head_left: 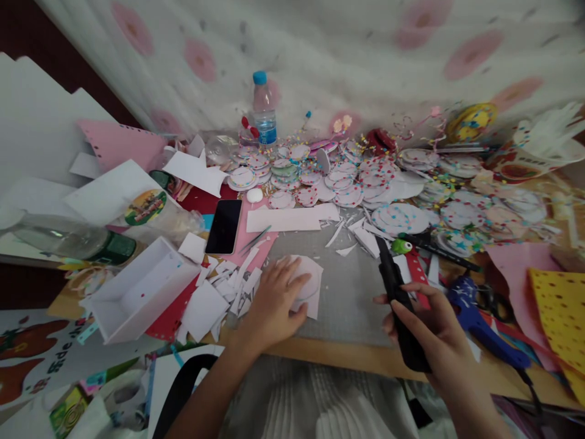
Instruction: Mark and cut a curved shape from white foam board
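My left hand (278,302) lies flat, fingers spread, on a small piece of white paper (313,286). A curved line shows on that paper beside my fingers. The paper rests on a grey cutting mat (345,311) near the table's front edge. To the right, my right hand (429,326) is wrapped round a black utility knife (393,277). Its narrow end points up and away from me, above the mat and apart from the paper. Behind my left hand are a pair of tweezers (255,239) and a long white paper strip (283,220).
Many decorated paper discs (342,183) are heaped along the back, before a water bottle (265,113). A phone (223,226), paper scraps (223,286) and an open white box (144,289) lie left. At right are a blue glue gun (484,329) and yellow dotted paper (560,311).
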Demonstrator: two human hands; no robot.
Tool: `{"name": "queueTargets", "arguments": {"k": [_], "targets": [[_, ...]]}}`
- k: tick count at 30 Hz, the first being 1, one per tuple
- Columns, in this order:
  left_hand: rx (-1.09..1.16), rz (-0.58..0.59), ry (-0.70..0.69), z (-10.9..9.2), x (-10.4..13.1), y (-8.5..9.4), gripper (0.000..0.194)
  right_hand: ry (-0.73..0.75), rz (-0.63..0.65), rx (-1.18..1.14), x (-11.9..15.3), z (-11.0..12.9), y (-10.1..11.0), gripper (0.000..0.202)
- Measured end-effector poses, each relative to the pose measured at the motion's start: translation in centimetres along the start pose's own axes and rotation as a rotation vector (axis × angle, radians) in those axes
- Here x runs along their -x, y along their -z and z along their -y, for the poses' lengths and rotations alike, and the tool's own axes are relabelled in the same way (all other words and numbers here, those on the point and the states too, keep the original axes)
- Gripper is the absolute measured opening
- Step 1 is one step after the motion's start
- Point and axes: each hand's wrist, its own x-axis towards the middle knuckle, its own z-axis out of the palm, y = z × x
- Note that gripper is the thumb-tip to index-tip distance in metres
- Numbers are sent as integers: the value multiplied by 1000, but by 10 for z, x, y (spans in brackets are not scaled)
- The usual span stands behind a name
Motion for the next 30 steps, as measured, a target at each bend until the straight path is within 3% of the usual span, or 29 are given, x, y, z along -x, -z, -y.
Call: {"name": "queueTargets", "arguments": {"k": [3, 6, 8, 10, 12, 15, 17, 21, 30], "targets": [[-77, -70, 147, -6, -10, -19, 82, -60, 27, -111, 4, 7, 0, 34], [-71, -51, 159, -7, -13, -29, 84, -35, 114, -252, 6, 17, 1, 50], [-27, -18, 90, -6, -10, -28, 83, 60, 106, -227, 4, 19, 2, 40], [22, 8, 2, -6, -5, -24, 86, 170, 11, -144, 0, 16, 1, 23], [47, 6, -44, -6, -1, -21, 89, 252, -171, -16, -6, 8, -1, 18], [9, -51, 24, -6, 0, -24, 98, 269, -307, 237, -11, -3, -5, 15], [-44, -78, 91, -6, -1, -31, 102, 278, -200, 367, -13, -7, -9, 20], [-120, -76, 116, -4, -4, -40, 97, 332, 148, 534, -19, -11, -21, 42], [-117, -85, 101, -4, -3, -40, 94, 564, 515, 840, -34, -20, -29, 47]]}}
